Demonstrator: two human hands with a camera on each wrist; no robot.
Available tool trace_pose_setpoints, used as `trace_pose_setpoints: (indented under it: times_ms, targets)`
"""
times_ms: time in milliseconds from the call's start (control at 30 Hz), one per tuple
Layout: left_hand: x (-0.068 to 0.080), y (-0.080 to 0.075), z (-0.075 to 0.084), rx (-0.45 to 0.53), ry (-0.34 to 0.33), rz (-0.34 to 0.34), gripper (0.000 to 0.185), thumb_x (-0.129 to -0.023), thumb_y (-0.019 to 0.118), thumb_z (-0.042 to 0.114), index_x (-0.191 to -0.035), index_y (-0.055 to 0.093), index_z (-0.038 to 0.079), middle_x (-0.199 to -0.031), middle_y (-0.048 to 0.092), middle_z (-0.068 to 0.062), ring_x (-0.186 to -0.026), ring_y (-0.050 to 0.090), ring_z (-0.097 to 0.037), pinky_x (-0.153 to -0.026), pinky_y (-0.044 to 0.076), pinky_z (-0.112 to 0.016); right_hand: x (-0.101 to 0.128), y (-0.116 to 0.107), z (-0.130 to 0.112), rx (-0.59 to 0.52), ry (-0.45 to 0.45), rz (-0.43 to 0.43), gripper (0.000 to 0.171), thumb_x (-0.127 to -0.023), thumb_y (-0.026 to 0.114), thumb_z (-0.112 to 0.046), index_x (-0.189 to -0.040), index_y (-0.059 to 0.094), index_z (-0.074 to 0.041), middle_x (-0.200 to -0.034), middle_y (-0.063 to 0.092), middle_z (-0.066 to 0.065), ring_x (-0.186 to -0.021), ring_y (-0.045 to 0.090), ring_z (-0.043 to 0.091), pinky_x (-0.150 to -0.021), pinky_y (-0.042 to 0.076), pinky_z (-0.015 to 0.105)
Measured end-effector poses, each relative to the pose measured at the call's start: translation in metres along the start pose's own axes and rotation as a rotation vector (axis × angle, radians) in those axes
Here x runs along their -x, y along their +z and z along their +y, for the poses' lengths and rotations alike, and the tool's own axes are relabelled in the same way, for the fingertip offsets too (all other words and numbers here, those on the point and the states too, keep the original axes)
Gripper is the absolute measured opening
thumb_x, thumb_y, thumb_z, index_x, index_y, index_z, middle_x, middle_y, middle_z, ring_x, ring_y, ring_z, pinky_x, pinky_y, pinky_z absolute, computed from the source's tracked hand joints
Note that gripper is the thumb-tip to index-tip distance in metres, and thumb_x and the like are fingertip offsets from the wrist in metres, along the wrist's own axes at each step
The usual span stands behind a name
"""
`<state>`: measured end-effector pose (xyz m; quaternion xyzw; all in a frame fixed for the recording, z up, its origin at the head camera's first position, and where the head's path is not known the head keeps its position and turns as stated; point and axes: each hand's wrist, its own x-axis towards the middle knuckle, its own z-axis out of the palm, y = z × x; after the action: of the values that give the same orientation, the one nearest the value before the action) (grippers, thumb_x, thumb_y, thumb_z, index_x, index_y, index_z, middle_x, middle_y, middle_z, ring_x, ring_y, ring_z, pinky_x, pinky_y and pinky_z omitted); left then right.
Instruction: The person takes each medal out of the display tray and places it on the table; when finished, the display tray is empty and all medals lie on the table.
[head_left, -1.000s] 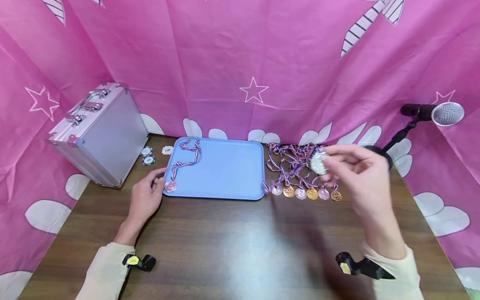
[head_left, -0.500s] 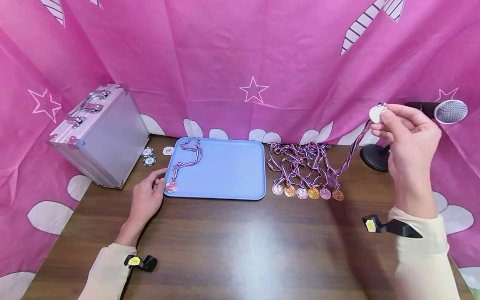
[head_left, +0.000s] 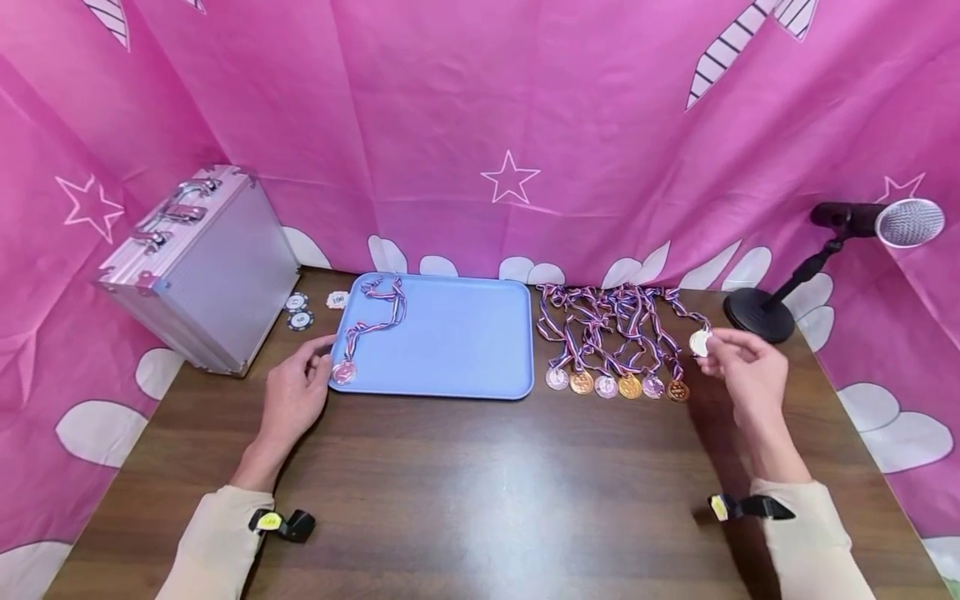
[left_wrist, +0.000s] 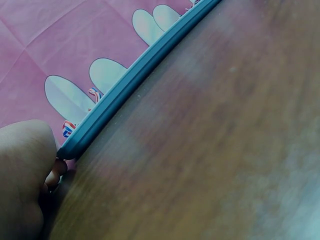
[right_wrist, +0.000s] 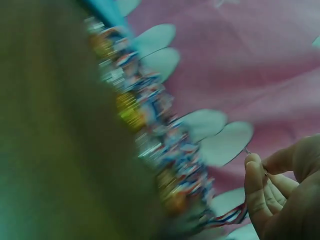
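My right hand (head_left: 750, 375) pinches a pale, shiny medal (head_left: 700, 342) between thumb and fingers. Its striped ribbon (head_left: 684, 307) trails left to the medals on the table. In the right wrist view the same hand (right_wrist: 285, 185) shows with the fingertips together. A row of several silver, gold and bronze-coloured medals (head_left: 629, 386) lies left of it, their ribbons (head_left: 596, 321) bunched behind. My left hand (head_left: 296, 396) grips the left edge of a blue tray (head_left: 457, 333). In the left wrist view the thumb lies against the tray's corner. One pinkish medal (head_left: 344, 372) with its ribbon lies on the tray's left side.
A silver case (head_left: 217, 275) stands at the back left, with several poker chips (head_left: 300, 320) beside it. A microphone (head_left: 909, 222) on a round-based stand (head_left: 757, 315) is at the back right. Behind the brown table (head_left: 465, 483) hangs a pink curtain (head_left: 420, 125).
My right hand has lifted the medal up and right, drawing its ribbon out of the bunch, then lowered it to the right of the row. My left hand has stayed at the tray.
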<state>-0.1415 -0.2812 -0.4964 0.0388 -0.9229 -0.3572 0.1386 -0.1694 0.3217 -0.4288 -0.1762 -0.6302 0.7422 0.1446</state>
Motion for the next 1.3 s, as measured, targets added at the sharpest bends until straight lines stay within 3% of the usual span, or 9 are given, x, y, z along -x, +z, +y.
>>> trace_pose_setpoints:
  times_ms: [133, 367, 467, 567, 733, 800, 867, 1100, 1300]
  targets:
    - [-0.001, -0.001, 0.001, 0.002, -0.003, -0.006, 0.039, -0.117, 0.054, 0.021, -0.152, 0.066, 0.009, -0.085, 0.059, -0.008, -0.068, 0.052, -0.021, -0.061, 0.039, -0.032, 0.009, -0.02, 0.022, 0.12, 0.013, -0.053, 0.022, -0.101, 0.072, 0.007, -0.095, 0.084, -0.011, -0.073, 0.078, -0.004, -0.056, 0.072, 0.008, -0.057, 0.059, 0.021]
    - [-0.002, -0.001, -0.001, 0.006, 0.009, 0.0, 0.038, -0.116, 0.054, 0.018, -0.151, 0.067, 0.008, -0.085, 0.059, -0.009, -0.069, 0.051, -0.022, -0.062, 0.038, -0.033, 0.018, -0.044, 0.038, 0.37, -0.032, -0.091, 0.021, -0.1, 0.077, 0.002, -0.097, 0.084, -0.018, -0.073, 0.077, -0.014, -0.059, 0.071, 0.002, -0.056, 0.053, 0.017]
    - [-0.002, -0.001, -0.001, 0.008, 0.012, 0.003, 0.038, -0.116, 0.054, 0.018, -0.15, 0.068, 0.008, -0.085, 0.06, -0.009, -0.069, 0.051, -0.022, -0.062, 0.038, -0.033, 0.02, -0.05, 0.042, 0.513, -0.079, -0.092, 0.009, -0.1, 0.079, -0.001, -0.107, 0.083, -0.004, -0.072, 0.073, -0.02, -0.06, 0.068, -0.002, -0.056, 0.051, 0.016]
    - [-0.002, -0.001, -0.001, 0.009, 0.015, 0.004, 0.038, -0.116, 0.055, 0.018, -0.15, 0.068, 0.007, -0.085, 0.06, -0.009, -0.07, 0.052, -0.022, -0.062, 0.039, -0.033, 0.021, -0.053, 0.045, 0.693, -0.153, -0.083, 0.023, -0.098, 0.083, -0.008, -0.117, 0.08, 0.006, -0.073, 0.07, -0.025, -0.062, 0.063, -0.009, -0.059, 0.047, 0.015]
    - [-0.004, 0.001, -0.001, 0.011, 0.035, 0.014, 0.037, -0.115, 0.056, 0.015, -0.148, 0.069, 0.006, -0.084, 0.061, -0.009, -0.07, 0.052, -0.023, -0.064, 0.039, -0.034, 0.019, -0.056, 0.051, 0.944, -0.311, -0.064, 0.024, -0.095, 0.089, -0.018, -0.113, 0.085, -0.003, -0.08, 0.079, -0.003, -0.067, 0.055, -0.019, -0.066, 0.039, 0.017]
    - [-0.005, 0.001, -0.001, 0.011, 0.039, 0.02, 0.037, -0.114, 0.057, 0.015, -0.148, 0.069, 0.006, -0.083, 0.061, -0.009, -0.07, 0.052, -0.023, -0.064, 0.039, -0.034, 0.018, -0.056, 0.053, 0.972, -0.349, -0.061, 0.023, -0.094, 0.09, -0.021, -0.11, 0.087, -0.005, -0.085, 0.082, 0.007, -0.066, 0.053, -0.02, -0.067, 0.038, 0.018]
    - [-0.005, 0.001, -0.001, 0.011, 0.04, 0.023, 0.036, -0.114, 0.057, 0.014, -0.147, 0.069, 0.006, -0.083, 0.06, -0.009, -0.07, 0.052, -0.023, -0.064, 0.039, -0.034, 0.018, -0.056, 0.055, 0.982, -0.363, -0.049, 0.022, -0.093, 0.091, -0.022, -0.109, 0.088, -0.007, -0.085, 0.082, 0.008, -0.066, 0.053, -0.02, -0.067, 0.037, 0.018]
    - [-0.004, 0.002, -0.003, 0.014, 0.045, 0.025, 0.036, -0.114, 0.058, 0.013, -0.146, 0.07, 0.006, -0.083, 0.061, -0.008, -0.069, 0.052, -0.022, -0.063, 0.039, -0.034, 0.024, -0.055, 0.057, 0.892, -0.301, 0.032, 0.024, -0.093, 0.092, -0.022, -0.108, 0.087, -0.005, -0.071, 0.067, -0.031, -0.062, 0.056, -0.017, -0.066, 0.039, 0.014]
    - [-0.002, 0.002, -0.003, 0.02, 0.023, 0.013, 0.036, -0.115, 0.057, 0.015, -0.148, 0.069, 0.007, -0.085, 0.061, -0.009, -0.07, 0.052, -0.022, -0.062, 0.039, -0.033, 0.032, -0.051, 0.057, 0.848, -0.344, 0.084, 0.02, -0.092, 0.092, -0.019, -0.103, 0.086, -0.003, -0.067, 0.061, -0.037, -0.059, 0.055, -0.017, -0.065, 0.037, 0.013]
